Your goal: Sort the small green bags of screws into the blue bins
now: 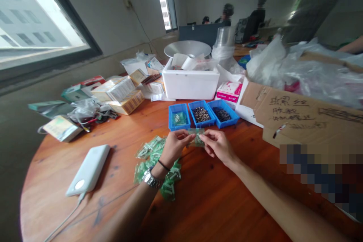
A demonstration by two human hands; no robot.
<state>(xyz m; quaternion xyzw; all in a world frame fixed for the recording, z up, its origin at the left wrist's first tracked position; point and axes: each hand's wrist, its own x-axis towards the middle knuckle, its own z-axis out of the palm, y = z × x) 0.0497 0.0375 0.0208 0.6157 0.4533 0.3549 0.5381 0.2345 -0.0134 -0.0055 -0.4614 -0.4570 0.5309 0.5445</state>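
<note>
My left hand [173,146] and right hand [217,145] pinch 1 small green packet [197,138] between them, near 3 blue trays [200,114]; the cardboard box [286,119] bears handwriting I cannot read.

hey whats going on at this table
A person at a round wooden table holds a small clear packet between the left hand and right hand. A pile of similar green packets lies under the left wrist. Just beyond the hands stand three blue trays, two holding small dark parts.
</note>
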